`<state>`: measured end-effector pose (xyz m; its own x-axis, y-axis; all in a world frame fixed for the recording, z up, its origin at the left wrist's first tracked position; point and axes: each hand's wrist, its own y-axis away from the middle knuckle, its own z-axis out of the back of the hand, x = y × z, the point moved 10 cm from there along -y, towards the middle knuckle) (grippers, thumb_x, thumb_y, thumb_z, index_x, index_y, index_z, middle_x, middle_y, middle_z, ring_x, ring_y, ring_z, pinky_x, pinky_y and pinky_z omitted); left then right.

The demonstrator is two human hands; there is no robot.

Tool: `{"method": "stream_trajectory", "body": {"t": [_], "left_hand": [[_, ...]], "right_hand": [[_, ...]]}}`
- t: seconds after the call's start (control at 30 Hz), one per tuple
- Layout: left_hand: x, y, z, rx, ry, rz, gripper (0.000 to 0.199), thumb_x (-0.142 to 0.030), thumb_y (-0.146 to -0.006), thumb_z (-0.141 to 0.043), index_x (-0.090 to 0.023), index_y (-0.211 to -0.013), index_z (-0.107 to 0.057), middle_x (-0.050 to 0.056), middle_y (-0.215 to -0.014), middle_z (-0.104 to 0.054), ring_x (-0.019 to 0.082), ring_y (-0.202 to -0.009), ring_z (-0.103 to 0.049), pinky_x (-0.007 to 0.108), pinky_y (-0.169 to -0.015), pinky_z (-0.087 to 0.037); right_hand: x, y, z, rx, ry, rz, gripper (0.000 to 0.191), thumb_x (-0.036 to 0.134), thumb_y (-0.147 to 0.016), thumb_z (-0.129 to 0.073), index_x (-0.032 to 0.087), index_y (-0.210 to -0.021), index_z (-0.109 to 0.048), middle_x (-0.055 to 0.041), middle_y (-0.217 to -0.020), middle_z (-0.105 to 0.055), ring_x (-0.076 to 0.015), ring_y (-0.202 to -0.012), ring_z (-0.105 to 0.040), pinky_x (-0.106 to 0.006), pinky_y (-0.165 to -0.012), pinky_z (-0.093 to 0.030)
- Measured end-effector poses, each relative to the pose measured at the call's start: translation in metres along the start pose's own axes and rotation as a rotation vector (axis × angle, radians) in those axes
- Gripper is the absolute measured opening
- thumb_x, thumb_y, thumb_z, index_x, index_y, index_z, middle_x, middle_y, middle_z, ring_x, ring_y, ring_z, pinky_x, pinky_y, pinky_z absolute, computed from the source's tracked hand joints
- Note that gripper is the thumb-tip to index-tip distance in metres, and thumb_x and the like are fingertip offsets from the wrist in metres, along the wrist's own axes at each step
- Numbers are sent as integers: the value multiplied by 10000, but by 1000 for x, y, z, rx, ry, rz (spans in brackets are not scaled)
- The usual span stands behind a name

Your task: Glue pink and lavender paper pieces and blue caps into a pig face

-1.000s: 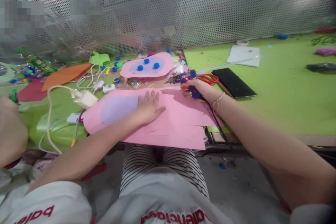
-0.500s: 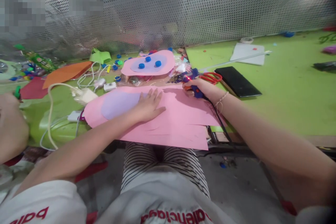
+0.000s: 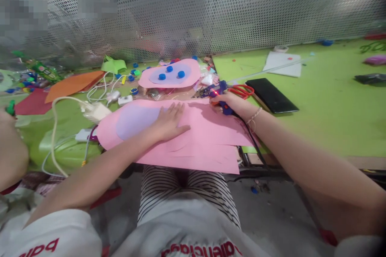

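Note:
My left hand [image 3: 171, 123] lies flat with fingers spread on a large pink paper sheet [image 3: 208, 128], beside a lilac paper oval [image 3: 134, 122] on it. Wrapped round the grip of a blue glue gun [image 3: 221, 86] is my right hand [image 3: 232, 104]; a red light glows on the gun. Its nozzle points left, just above the sheet's far edge, and a cord runs back under my wrist. Behind it, a pink paper shape [image 3: 144, 80] with a lilac oval bears three blue bottle caps [image 3: 169, 69]. Red-handled scissors [image 3: 241, 91] rest right of the gun.
A black phone [image 3: 271, 94] lies to the right, with white paper [image 3: 282, 64] behind it. On the left are cables, a white plug [image 3: 98, 111], orange paper [image 3: 74, 84] and a plastic bottle [image 3: 44, 68]. Another person's arm [image 3: 12, 148] reaches in there. A perforated metal panel [image 3: 181, 12] stands behind.
Both hands stay in nearly the same places, the glue gun still in the right one. The view has shifted slightly, and the other person's arm sits a little further left.

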<state>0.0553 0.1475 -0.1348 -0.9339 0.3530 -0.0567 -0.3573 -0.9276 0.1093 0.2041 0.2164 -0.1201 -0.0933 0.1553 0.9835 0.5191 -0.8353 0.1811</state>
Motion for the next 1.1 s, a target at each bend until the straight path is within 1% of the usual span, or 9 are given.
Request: {"method": "stream_trajectory", "body": {"t": [0.13,0.37,0.6,0.67,0.73,0.8,0.87,0.97,1.1], "left_hand": [[1,0,-3,6,-26,-54,828,-647,-830,-284,-166,-1462,-48,118,-1524,-31,317,-1394,-50,558,-1084,-54],[5,-2,-7,68,-36,-106,840,-686,-818,-250,-208,-1459,7,110,-1523,16,314,-1396,-15,604,-1058,-26],[9,16,3,91,7,-106,749,-568,-889,-193,-117,-1454,1,130,-1524,5,271,-1402,-3,530,-1097,-48],[24,36,20,-5,-14,-32,697,-506,-899,-247,-120,-1451,-67,141,-1524,-62,282,-1399,-49,521,-1100,-73],[52,67,46,-178,-43,121,644,-464,-880,-346,-137,-1417,-210,157,-1489,-218,308,-1375,-162,505,-1092,-143],[92,115,76,-425,-39,393,533,-420,-862,-394,-132,-1311,-375,175,-1359,-418,307,-1285,-346,461,-1048,-271],[130,170,91,-604,-31,709,460,-417,-845,-410,-100,-1170,-476,190,-1166,-547,320,-1142,-487,461,-950,-377],[169,216,72,-494,79,998,432,-501,-812,-419,-118,-973,-538,160,-914,-621,332,-907,-594,451,-760,-458],[185,219,59,-556,334,988,415,-521,-723,-540,-166,-938,-515,63,-797,-635,243,-727,-615,358,-653,-471]], "right_hand": [[-1,3,4,-29,116,14,195,192,-694,-586,162,-516,-512,-25,-442,-486,-91,-399,-408,-236,-377,-271],[1,8,5,-39,106,68,191,226,-708,-602,161,-549,-519,-13,-469,-492,-88,-423,-419,-241,-419,-292],[-3,9,8,-72,287,25,258,314,-730,-608,173,-547,-494,-6,-468,-491,-94,-422,-432,-262,-443,-314],[-5,8,7,-53,303,21,281,355,-732,-613,177,-552,-490,-6,-478,-496,-97,-436,-439,-264,-453,-325],[-9,8,10,-69,312,-8,271,361,-719,-631,180,-571,-494,-4,-485,-501,-97,-440,-441,-262,-446,-322],[-12,8,12,-84,308,-32,251,356,-712,-637,183,-590,-503,-5,-494,-506,-99,-444,-443,-259,-437,-318],[-14,8,13,-88,304,-39,248,356,-715,-631,186,-586,-503,-11,-502,-508,-101,-447,-444,-259,-427,-314],[-13,8,13,-93,313,-49,278,360,-709,-637,189,-549,-487,-16,-494,-499,-101,-440,-436,-259,-417,-311],[-7,9,9,-82,313,-35,288,374,-694,-654,181,-544,-502,-12,-475,-486,-100,-438,-436,-257,-424,-321]]}}
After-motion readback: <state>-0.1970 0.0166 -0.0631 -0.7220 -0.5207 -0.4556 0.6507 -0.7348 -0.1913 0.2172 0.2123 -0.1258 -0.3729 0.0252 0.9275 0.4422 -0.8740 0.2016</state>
